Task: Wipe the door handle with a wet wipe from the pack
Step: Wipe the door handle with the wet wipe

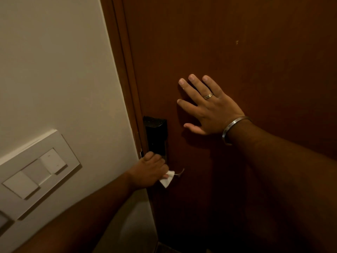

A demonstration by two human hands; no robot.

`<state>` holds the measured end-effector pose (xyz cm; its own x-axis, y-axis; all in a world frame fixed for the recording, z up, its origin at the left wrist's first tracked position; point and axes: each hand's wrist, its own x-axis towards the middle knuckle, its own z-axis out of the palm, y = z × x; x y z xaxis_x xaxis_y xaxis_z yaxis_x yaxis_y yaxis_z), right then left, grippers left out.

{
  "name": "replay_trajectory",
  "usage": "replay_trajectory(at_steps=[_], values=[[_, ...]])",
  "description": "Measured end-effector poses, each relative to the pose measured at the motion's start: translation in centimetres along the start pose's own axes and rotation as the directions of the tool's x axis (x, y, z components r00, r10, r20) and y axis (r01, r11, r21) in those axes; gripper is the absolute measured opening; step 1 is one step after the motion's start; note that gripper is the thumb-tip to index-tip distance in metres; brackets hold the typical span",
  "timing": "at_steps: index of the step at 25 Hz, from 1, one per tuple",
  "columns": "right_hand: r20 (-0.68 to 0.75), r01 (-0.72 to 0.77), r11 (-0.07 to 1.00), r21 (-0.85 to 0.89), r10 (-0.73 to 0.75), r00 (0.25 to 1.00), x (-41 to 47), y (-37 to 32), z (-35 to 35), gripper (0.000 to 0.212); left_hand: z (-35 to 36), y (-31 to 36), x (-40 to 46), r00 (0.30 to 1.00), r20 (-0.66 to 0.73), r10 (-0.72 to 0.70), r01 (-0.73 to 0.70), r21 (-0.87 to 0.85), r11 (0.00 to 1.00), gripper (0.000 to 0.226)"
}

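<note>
Forearms fill the lower frame, both reaching toward a dark brown door [246,42]; the left one crosses in front of a white switch plate [34,172] on the pale wall [54,61].

Left hand [149,170]: curled closed around a white wet wipe [167,179], pressing it onto the door handle [179,172]. Only the metal tip of the lever shows past the wipe; the rest is under the hand. A corner of the wipe hangs free below the fingers. Judgement: wrapping the wipe round the lever lets one stroke clean top and underside together.

Black lock body [156,136]: mounted on the door just above the handle, close to the frame edge. The left hand's knuckles sit against its lower end. Not yet possible to tell whether it has been wiped.

Right hand [207,106]: fully open, fingers spread, palm flat against the door panel, holding nothing. It sits up and to the right of the lock, apart from it. A ring [208,96] and a metal bangle [231,128] are visible. Judgement: this hand braces the door so that pressure on the lever does not swing it.

Wipe pack: not in view.

Task stage, judged: wiping is under way.
</note>
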<state>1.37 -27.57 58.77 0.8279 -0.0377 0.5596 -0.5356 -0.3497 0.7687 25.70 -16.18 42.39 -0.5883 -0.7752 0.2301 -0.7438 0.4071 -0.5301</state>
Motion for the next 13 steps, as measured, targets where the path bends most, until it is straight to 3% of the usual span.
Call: replay_trajectory(at_steps=[2, 5, 7, 9, 11, 13], values=[[-0.004, -0.003, 1.0, -0.001, 0.003, 1.0, 0.1, 0.1, 0.1, 0.072, -0.5, 2.1, 2.3, 0.987, 0.132, -0.093, 0.101, -0.05, 0.994, 0.037], [0.003, -0.001, 1.0, 0.016, 0.001, 1.0, 0.0, 0.1, 0.1, 0.073, -0.5, 6.3, 4.8, 0.938, 0.242, -0.249, 0.313, -0.28, 0.908, 0.044], [-0.001, -0.001, 1.0, 0.018, 0.001, 1.0, 0.1, 0.3, 0.2, 0.073, -0.3, 4.8, 2.9, 0.971, 0.167, -0.168, 0.206, -0.244, 0.948, 0.033], [0.002, -0.001, 1.0, 0.028, 0.001, 1.0, 0.1, 0.1, 0.1, 0.072, -0.2, 1.7, 0.1, 0.996, 0.07, -0.06, 0.067, -0.104, 0.992, 0.021], [-0.001, -0.007, 1.0, 0.019, 0.007, 1.0, 0.0, 0.0, 0.2, 0.072, -0.8, 0.6, 0.1, 0.992, 0.101, -0.071, 0.081, -0.091, 0.993, 0.021], [0.003, -0.005, 1.0, 0.014, 0.004, 1.0, 0.1, 0.3, 0.2, 0.072, -1.2, 3.2, 3.0, 0.966, 0.201, -0.16, 0.2, -0.199, 0.959, 0.032]])
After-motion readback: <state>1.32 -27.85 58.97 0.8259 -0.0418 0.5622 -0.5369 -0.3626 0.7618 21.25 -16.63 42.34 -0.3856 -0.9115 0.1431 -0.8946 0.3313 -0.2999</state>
